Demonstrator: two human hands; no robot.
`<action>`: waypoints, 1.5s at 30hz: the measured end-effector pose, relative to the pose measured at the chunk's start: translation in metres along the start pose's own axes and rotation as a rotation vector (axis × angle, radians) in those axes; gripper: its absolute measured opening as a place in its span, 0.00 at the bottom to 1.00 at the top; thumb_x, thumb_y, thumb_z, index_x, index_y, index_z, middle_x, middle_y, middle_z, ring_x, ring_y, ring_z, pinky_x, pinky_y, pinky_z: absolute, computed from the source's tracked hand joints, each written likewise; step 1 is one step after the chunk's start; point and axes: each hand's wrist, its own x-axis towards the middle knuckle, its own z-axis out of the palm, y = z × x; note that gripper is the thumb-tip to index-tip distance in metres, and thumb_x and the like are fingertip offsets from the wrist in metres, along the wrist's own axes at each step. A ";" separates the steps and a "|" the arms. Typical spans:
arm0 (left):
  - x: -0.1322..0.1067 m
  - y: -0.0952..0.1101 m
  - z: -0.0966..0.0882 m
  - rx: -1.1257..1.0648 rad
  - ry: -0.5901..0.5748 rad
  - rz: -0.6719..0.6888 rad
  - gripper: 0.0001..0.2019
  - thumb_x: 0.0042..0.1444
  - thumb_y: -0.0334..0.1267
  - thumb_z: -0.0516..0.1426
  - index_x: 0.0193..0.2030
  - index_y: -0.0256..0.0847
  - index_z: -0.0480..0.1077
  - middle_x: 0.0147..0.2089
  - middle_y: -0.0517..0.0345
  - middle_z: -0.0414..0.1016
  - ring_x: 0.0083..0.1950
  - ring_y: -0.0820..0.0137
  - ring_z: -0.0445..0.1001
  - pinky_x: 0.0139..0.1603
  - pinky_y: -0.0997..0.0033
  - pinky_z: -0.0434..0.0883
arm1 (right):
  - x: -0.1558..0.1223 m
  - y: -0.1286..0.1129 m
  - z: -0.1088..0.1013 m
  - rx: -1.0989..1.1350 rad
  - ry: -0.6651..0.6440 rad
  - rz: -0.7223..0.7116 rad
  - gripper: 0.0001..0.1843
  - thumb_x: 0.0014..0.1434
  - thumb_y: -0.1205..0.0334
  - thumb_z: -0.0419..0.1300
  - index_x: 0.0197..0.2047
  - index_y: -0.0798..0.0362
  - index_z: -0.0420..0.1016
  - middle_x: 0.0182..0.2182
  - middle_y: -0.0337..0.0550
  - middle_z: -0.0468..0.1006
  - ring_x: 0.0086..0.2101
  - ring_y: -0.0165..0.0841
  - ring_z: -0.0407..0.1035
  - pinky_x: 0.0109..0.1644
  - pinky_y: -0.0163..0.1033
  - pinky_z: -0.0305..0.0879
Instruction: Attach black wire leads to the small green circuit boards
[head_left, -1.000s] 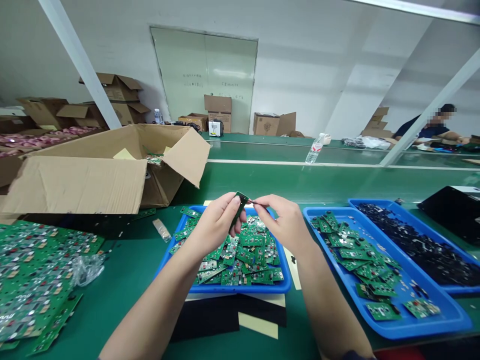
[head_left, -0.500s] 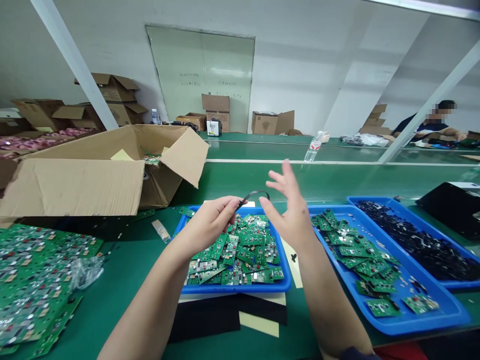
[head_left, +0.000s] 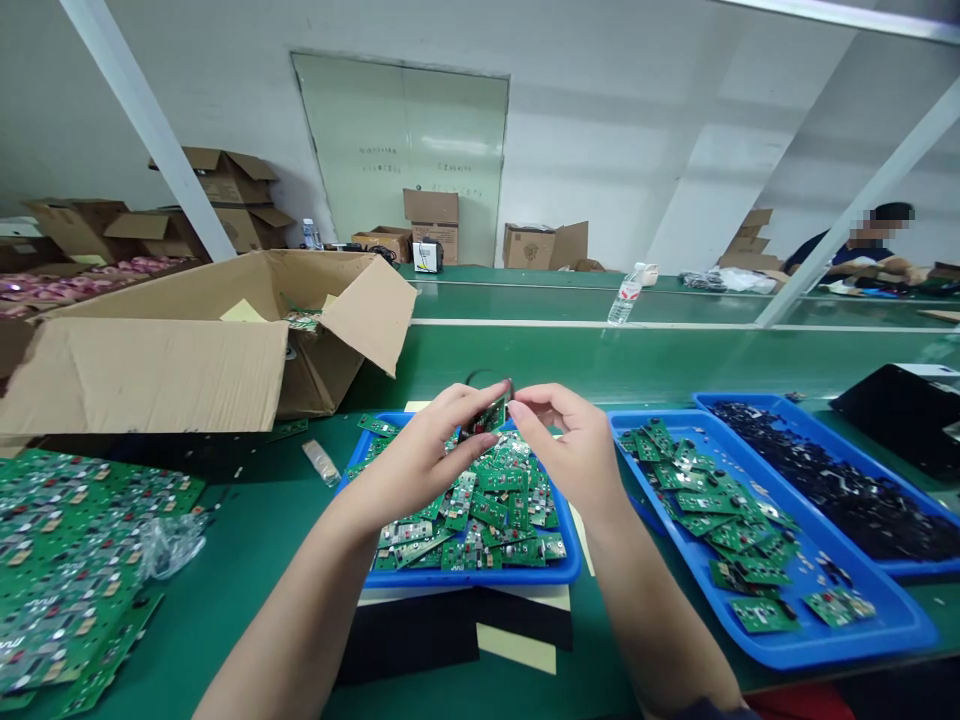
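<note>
Above the middle blue tray (head_left: 574, 545), my left hand (head_left: 427, 450) grips a small green circuit board (head_left: 491, 415) between thumb and fingers. A thin black strip (head_left: 480, 374) curves up just behind those fingers; where its ends go is hidden. My right hand (head_left: 574, 445) is closed, thumb and fingertips together at the board's right end. Whatever lies in that pinch is too small to make out. Loose green circuit boards (head_left: 491, 510) fill the tray beneath both hands.
To the right are a blue tray (head_left: 885, 635) of boards and another holding black parts (head_left: 840, 480). Panels of joined boards (head_left: 67, 560) lie left, before an open cardboard box (head_left: 165, 370). A water bottle (head_left: 626, 295) stands farther back. Another person (head_left: 855, 250) sits far right.
My right hand has come down and left, closing its spread fingers at the board. The left hand has turned, so the board now shows in its grip and the black strip sits behind it.
</note>
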 end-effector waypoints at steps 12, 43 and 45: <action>0.005 -0.011 0.010 -0.067 0.160 0.060 0.20 0.60 0.37 0.55 0.59 0.49 0.63 0.42 0.55 0.68 0.43 0.70 0.70 0.41 0.69 0.72 | 0.006 0.004 -0.002 -0.167 0.059 -0.454 0.06 0.58 0.71 0.56 0.31 0.53 0.72 0.27 0.41 0.75 0.30 0.31 0.70 0.34 0.39 0.69; 0.007 -0.012 0.010 0.313 0.524 0.313 0.15 0.55 0.32 0.60 0.50 0.42 0.70 0.42 0.53 0.76 0.43 0.70 0.75 0.44 0.68 0.75 | 0.003 -0.001 -0.004 0.636 -0.407 0.358 0.14 0.55 0.53 0.60 0.25 0.53 0.68 0.21 0.36 0.74 0.24 0.27 0.68 0.31 0.35 0.66; 0.007 -0.013 0.010 0.219 0.468 0.284 0.15 0.55 0.35 0.60 0.51 0.42 0.71 0.40 0.54 0.76 0.40 0.71 0.75 0.42 0.70 0.76 | 0.005 0.004 -0.002 0.740 -0.449 0.393 0.15 0.54 0.53 0.61 0.23 0.53 0.67 0.19 0.36 0.73 0.22 0.27 0.67 0.29 0.35 0.64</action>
